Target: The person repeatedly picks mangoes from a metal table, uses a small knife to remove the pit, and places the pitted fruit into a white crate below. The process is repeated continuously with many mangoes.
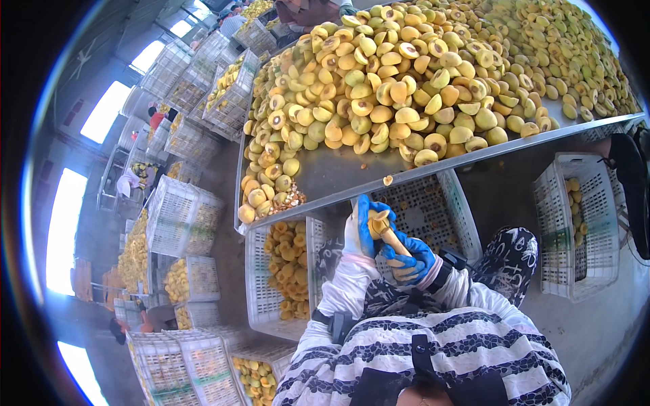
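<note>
In front of my body, below the metal table edge, both hands are in blue-coated gloves. My left hand (362, 227) is closed around a yellow peach half (374, 223). Gripped in my right hand (414, 260) is a pitting tool with a pale, wood-coloured handle (397, 243); its upper end meets the fruit, and its working tip cannot be made out. Just beyond, halved yellow peaches (386, 88) are heaped on the metal table (332, 174). Small brown and pale scraps (290, 201) lie at its near left corner.
A white crate (261, 298) of peach halves stands left of my legs. Another crate (460, 203) sits under the table edge before me, and one (589, 237) stands at right. Stacked crates (183, 216) line the left side. Another person (308, 12) is across the table.
</note>
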The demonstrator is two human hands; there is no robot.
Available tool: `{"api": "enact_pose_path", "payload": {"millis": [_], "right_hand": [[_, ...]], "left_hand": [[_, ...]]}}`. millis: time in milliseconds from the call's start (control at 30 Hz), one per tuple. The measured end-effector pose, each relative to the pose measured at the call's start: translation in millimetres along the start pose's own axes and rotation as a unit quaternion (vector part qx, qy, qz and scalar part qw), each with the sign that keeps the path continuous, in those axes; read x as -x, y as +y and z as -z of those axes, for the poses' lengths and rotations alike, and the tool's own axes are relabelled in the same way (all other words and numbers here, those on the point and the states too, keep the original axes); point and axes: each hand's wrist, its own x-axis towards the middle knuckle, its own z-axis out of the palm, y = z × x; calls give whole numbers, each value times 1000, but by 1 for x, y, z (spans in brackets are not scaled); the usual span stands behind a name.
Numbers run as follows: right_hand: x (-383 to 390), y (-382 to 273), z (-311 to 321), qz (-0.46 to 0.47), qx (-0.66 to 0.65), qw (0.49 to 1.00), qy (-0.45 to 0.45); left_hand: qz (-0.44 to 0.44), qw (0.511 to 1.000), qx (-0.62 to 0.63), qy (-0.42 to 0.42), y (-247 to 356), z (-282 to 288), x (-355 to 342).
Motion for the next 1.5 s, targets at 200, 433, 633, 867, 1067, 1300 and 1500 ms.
{"api": "enact_pose_path", "payload": {"millis": [200, 433, 633, 867, 1067, 1300, 1500], "right_hand": [[10, -25, 5, 159, 114, 957, 216], [-6, -16, 0, 204, 678, 564, 426], [-9, -17, -4, 186, 742, 485, 424], [-1, -46, -65, -94, 945, 151, 275], [-21, -29, -78, -44, 932, 115, 340], [-19, -33, -76, -183, 917, 87, 342], [-17, -36, -76, -116, 919, 156, 343]], "left_hand": [[-5, 990, -119, 71, 12, 30, -3], [36, 996, -76, 31, -20, 31, -31], [26, 999, -18, -3, -35, 38, -33], [80, 993, -85, -3, -25, 56, -29], [31, 987, -144, 61, -12, 67, -17], [1, 986, -137, 100, -14, 65, -12], [-58, 986, -132, 89, -29, 65, -26]]}}
